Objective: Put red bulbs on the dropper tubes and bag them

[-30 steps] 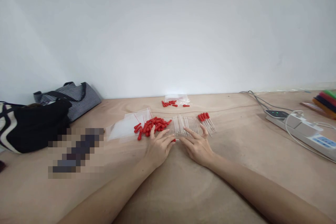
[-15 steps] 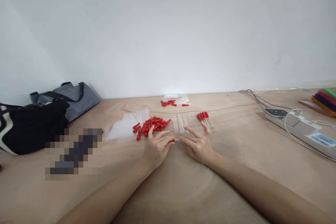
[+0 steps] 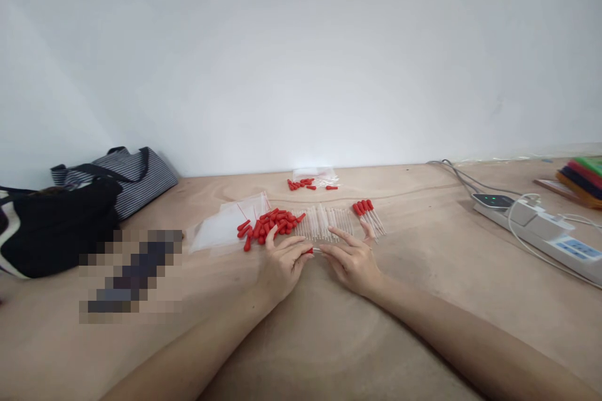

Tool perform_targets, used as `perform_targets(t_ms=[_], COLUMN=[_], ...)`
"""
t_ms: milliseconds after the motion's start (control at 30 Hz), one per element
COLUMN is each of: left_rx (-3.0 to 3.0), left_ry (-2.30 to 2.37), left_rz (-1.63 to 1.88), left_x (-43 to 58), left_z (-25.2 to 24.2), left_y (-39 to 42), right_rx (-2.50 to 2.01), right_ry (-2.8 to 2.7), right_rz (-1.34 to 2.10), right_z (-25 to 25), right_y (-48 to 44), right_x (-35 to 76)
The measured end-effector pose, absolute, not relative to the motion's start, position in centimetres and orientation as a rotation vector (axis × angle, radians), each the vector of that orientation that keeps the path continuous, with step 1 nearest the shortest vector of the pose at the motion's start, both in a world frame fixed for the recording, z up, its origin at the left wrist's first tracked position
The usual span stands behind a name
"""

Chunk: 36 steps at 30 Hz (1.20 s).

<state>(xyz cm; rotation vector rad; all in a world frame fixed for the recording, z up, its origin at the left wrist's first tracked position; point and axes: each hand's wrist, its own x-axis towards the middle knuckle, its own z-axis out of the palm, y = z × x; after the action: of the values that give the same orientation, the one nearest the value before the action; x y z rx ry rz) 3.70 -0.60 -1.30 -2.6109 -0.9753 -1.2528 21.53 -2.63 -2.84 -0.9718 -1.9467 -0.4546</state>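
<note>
My left hand (image 3: 282,263) and my right hand (image 3: 353,261) rest close together on the wooden table (image 3: 329,326), fingertips meeting. Between them my left fingers pinch a small red rubber cap (image 3: 309,251), and my right fingers hold a thin clear glass tube (image 3: 318,250) against it. Just beyond the hands lie a pile of loose red caps (image 3: 270,224), a row of clear glass tubes (image 3: 324,223), and a few finished droppers with red caps (image 3: 369,214).
Empty clear plastic bags (image 3: 221,227) lie left of the caps. A further bag with red caps (image 3: 313,180) sits near the wall. Striped and black bags (image 3: 79,200) stand at far left. A power strip with cables (image 3: 536,229) and coloured items (image 3: 583,178) are at right.
Almost nothing differs; both hands stay together over the same spot with only tiny finger shifts, and the view has drifted slightly.
</note>
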Motion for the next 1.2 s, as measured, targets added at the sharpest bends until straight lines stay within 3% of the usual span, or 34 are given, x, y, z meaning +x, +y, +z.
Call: perform_targets(t_ms=[800, 1200], left_rx=[-2.746, -2.427], left_ry=[-0.989, -0.789], left_rz=[-1.190, -1.048], left_x=[3.9, 3.2], left_z=[-1.5, -0.5], left_y=[-0.9, -0.7], right_rx=[-0.890, -0.975], right_ry=[-2.119, -2.053], right_rz=[-0.444, -0.493], right_z=[-2.7, -2.4], right_y=[-2.2, -2.2], right_x=[21.8, 23.3])
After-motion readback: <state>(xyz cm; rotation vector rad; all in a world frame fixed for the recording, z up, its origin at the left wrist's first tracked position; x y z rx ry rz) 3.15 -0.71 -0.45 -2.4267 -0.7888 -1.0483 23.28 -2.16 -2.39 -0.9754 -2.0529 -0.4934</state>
